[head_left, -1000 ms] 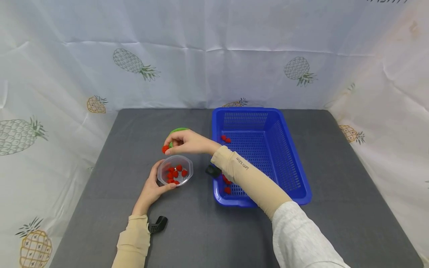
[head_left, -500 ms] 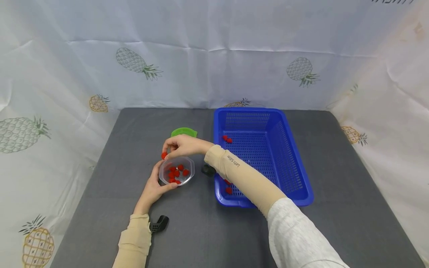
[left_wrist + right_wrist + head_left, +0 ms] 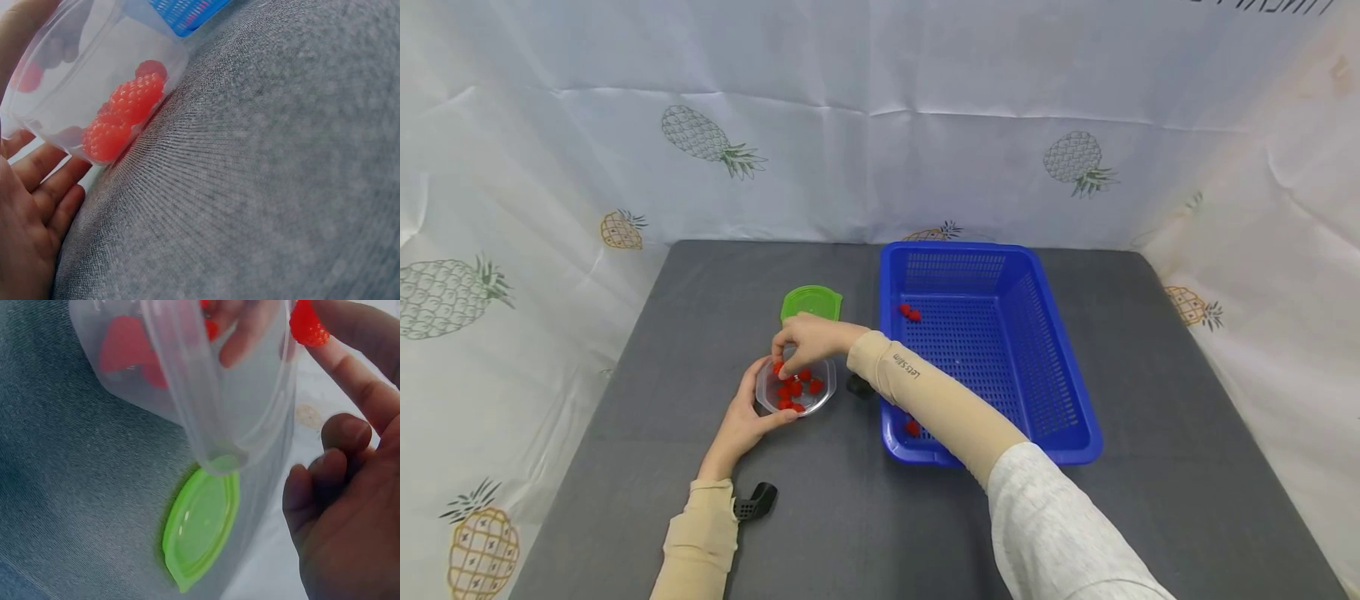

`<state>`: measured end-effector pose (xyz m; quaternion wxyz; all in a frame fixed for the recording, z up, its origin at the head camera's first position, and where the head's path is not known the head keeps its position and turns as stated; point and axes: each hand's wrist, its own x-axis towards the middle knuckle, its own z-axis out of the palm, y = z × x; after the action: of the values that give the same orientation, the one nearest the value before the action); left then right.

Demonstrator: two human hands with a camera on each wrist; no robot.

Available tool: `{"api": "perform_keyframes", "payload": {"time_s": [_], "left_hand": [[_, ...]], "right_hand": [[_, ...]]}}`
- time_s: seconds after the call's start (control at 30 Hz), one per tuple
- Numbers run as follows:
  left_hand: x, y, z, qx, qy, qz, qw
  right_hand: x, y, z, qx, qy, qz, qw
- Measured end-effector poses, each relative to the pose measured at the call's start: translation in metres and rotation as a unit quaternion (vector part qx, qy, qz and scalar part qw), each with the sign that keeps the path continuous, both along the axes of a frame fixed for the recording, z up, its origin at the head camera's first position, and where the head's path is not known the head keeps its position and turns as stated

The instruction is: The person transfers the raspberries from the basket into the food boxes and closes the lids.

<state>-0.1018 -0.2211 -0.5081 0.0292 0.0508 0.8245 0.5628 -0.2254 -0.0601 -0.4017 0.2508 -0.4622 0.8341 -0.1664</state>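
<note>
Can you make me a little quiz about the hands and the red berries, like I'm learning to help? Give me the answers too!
1. Which hand holds the clear bowl?
2. True or false: the green lid lies on the grey table, off the bowl.
3. Pick one. The right hand pinches:
A) the lid
B) a red berry
C) the bowl

Key: 1. The left hand. 2. True. 3. B.
</note>
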Motion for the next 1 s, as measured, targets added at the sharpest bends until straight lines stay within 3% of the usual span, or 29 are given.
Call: {"api": "perform_keyframes", "payload": {"time_s": [0.17, 0.43, 0.53, 0.73, 0.83, 1.0], "left_hand": [[0.001, 0.002, 0.006, -0.003, -0.009, 0.001, 1.0000], [0.010, 0.010, 0.036, -0.012, -0.022, 0.000, 0.9997], [0.009, 0.010, 0.033, -0.010, -0.027, 0.001, 0.9996], [0.002, 0.003, 0.010, -0.006, -0.023, 0.006, 0.9997], [0.001, 0.001, 0.004, -0.005, -0.015, 0.004, 0.9999], [0.008, 0.008, 0.028, -0.005, -0.015, 0.001, 0.9999]], "right_hand": [[0.002, 0.000, -0.002, 0.031, 0.038, -0.009, 0.9987], [0.002, -0.001, -0.005, 0.039, 0.042, -0.005, 0.9984], [0.003, -0.002, -0.006, 0.041, 0.032, -0.002, 0.9986], [0.004, -0.002, -0.008, 0.038, 0.022, 0.000, 0.9990], [0.004, -0.001, -0.008, 0.028, 0.010, 0.002, 0.9996], [0.003, -0.001, -0.010, 0.017, -0.002, 0.003, 0.9998]]}}
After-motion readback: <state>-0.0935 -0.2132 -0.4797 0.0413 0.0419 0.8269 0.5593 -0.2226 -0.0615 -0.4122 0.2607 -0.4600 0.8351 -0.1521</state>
